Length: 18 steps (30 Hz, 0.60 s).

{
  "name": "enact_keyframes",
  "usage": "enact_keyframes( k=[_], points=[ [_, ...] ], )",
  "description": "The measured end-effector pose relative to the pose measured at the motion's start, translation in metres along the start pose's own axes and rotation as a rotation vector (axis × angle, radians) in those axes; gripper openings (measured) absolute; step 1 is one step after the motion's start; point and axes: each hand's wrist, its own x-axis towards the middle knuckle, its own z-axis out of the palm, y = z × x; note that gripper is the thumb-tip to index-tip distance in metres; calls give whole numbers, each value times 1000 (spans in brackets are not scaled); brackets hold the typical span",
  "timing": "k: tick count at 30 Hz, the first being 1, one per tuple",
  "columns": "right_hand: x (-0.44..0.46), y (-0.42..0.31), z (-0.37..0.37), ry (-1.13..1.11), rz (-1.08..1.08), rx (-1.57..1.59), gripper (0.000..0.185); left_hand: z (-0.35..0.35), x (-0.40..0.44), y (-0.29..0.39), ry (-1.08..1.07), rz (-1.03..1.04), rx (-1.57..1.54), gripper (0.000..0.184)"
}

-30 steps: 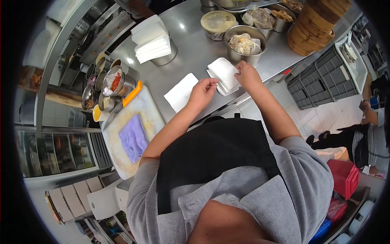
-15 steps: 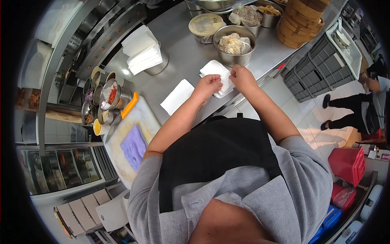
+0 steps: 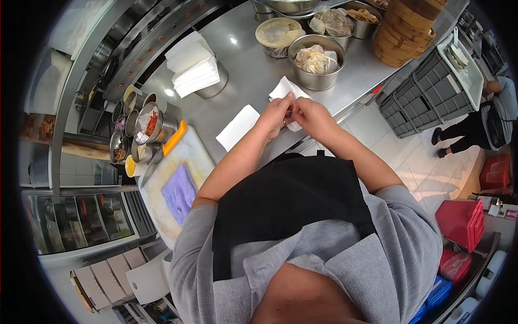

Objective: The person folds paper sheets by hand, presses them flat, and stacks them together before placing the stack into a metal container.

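On a grey, brushed-steel tabletop, we saw a bare L hand & R hand close tog. over a small stack of flat white paper sheets nr the front edge. Fingers on both were curled in, tips nearly meeting; we couldn't tell whether they had hold of a sheet. A 2nd flat white paper piece lay just L of the hands. Behind the stack stood a round stainless-steel pot w/ a clear plastic bag in it. Farther L, a purple cloth lay on a white rect. cutting board, a bright-orange handle at its edge.
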Motion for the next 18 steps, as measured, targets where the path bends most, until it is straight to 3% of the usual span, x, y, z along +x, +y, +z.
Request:
enact_keyframes(
  k=[6, 12, 13, 18],
  points=[
    [-2, -4, 8, -64, -22, 47, 10, 2, 1, -1, 55, 34, 100, 29],
    [3, 22, -5, 266, 125, -563, 18, -4, 4, -7, 29, 14, -14, 26],
    [2, 28, -9, 172, 217, -514, 24, -4, 4, -7, 38, 12, -24, 26],
    [2, 33, -8, 99, 205, -266, 23, -4, 4, -3, 29, -10, -43, 23]
  ],
)
